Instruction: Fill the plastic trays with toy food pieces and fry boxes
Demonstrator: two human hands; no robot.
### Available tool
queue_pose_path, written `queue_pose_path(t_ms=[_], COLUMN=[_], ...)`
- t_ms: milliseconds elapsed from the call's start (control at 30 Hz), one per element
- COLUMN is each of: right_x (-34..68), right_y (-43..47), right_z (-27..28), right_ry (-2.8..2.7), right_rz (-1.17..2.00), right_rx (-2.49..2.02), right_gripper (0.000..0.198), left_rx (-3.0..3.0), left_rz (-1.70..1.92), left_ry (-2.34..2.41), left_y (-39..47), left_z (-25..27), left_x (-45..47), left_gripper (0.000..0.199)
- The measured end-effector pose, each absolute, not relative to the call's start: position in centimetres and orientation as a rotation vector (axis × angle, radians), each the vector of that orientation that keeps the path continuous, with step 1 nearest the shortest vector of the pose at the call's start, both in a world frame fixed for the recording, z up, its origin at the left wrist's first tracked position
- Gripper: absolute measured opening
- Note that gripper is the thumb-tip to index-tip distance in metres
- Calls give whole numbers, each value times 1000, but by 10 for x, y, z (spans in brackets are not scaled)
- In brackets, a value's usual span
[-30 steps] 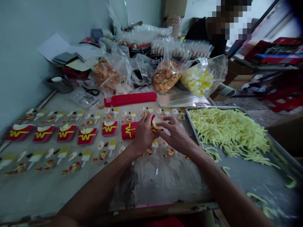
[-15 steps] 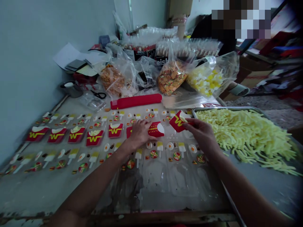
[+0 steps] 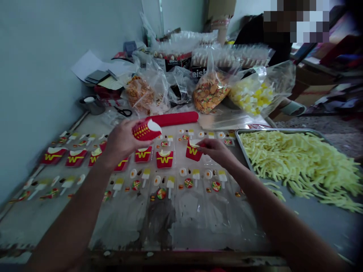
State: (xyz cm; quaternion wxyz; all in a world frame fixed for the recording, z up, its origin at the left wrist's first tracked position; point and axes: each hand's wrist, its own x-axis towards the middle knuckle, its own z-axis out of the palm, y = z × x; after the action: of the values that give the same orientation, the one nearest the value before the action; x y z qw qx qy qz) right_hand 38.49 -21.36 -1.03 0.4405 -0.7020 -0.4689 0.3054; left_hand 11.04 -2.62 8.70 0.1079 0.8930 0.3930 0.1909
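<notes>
While both hands (image 3: 120,141) grip red cartons (image 3: 145,130), bags (image 3: 211,92) lie beyond, a tray (image 3: 323,219) rightward.

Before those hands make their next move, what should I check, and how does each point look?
1. Left hand has a grip on the red stack: ok.
2. Right hand touches the red box: ok.
3. Box rests flat: cannot tell; it looks slightly tilted.
4. Stack clear of the red bar: cannot tell; they overlap in view.
5. Fries gathered in one heap: not ok; a few lie apart on the tray.
</notes>
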Motion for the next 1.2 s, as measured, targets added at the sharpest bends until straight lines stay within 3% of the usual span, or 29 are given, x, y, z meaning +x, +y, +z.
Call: queue_pose_path(t_ms=[133,300,467,567,1000,1200], right_x=[396,394,395,385,351,351], right_y=[-197,-166,-152,-155,-160,-188], right_z=[-27,-22,-3,5,-34,-15], right_ry=[-1314,-1579,-1656,-1667,-1909,-1706], right_rz=[873,660,580,434,198,319], right_rx=[-1862,-2180,-2398,-2478,-2308,-2013], right_gripper=[33,20,23,35,30,28], left_rx=[2604,2694,2760,2775,2747,2764], left_rz=[544,492,400,370,372,386], left_ry=[1135,1099,1038,1016,990,871], left_y=[-63,-84,-76,-69,-59,-71], left_z=[50,22,14,11,6,7], left_x=[105,122,132,137,145,144], left_gripper=[76,80,81,82,83,90])
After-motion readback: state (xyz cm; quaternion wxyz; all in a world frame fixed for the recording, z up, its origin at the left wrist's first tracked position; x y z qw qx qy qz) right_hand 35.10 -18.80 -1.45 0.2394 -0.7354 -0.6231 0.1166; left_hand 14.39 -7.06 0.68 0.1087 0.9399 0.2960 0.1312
